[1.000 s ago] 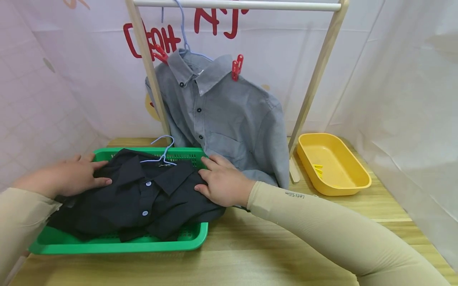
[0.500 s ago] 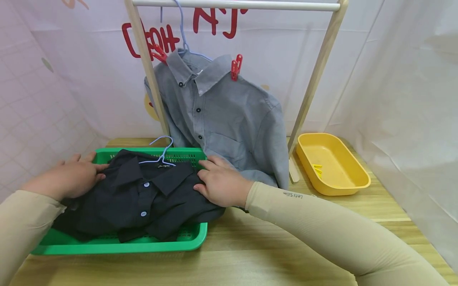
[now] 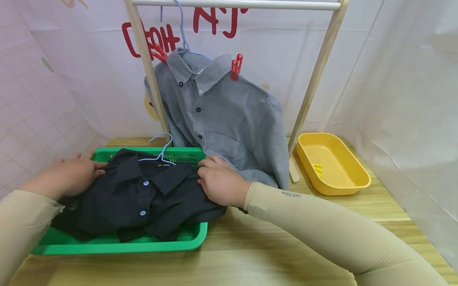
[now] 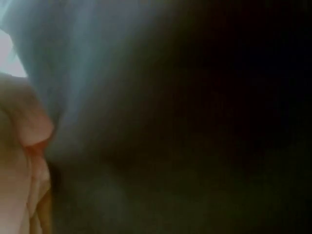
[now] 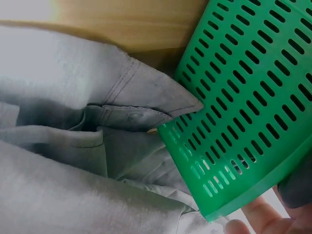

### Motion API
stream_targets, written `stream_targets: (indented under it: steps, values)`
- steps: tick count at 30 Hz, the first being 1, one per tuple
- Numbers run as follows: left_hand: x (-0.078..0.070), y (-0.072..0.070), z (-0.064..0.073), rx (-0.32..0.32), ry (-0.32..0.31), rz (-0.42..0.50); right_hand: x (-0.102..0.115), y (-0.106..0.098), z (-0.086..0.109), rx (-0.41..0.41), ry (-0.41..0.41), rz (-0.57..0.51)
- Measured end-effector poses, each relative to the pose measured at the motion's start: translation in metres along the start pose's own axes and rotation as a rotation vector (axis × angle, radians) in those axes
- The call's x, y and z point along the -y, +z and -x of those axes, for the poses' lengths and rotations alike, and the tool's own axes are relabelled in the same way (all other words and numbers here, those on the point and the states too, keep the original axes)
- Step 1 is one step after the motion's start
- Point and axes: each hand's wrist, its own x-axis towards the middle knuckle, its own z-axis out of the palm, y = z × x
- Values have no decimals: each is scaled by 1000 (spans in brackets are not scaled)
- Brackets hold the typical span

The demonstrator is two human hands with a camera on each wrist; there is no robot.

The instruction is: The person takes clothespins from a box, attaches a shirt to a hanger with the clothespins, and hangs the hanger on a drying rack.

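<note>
A black button-up shirt point(image 3: 118, 202) lies in a green plastic basket point(image 3: 118, 249), collar toward the rack. The hook of a light blue hanger point(image 3: 165, 145) sticks up from its neck. My left hand point(image 3: 72, 177) pinches the shirt's left-side shoulder; in the left wrist view, thumb and finger point(image 4: 31, 114) meet at the dark cloth point(image 4: 146, 146), which fills most of the picture. At the basket's right edge my right hand point(image 3: 222, 180) grips the other shoulder, fingers curled. Fingertips point(image 5: 261, 214) show below the basket wall point(image 5: 253, 87) in the right wrist view.
Behind the basket a grey shirt point(image 3: 229, 115) hangs from a blue hanger on a wooden rack with a white bar point(image 3: 250, 4). Red clothespins point(image 3: 236, 67) hold its shoulders. A yellow tray point(image 3: 352, 187) with small yellow clips point(image 3: 317, 169) stands at the right on the wooden table point(image 3: 272, 246).
My right hand's fingers have curled in at the black shirt's shoulder. The left hand has shifted slightly, its thumb and fingers drawing together. The hanger hook has risen a little.
</note>
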Motion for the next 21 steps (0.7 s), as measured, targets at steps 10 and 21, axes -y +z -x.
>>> stream_targets:
  steps: [10,21]
  values:
    - [-1,-10,-2,-82,47,-27,-5,-2,1,-135,65,-47]
    - [-9,-20,2,-277,61,105,-19,-12,5,-299,101,-69]
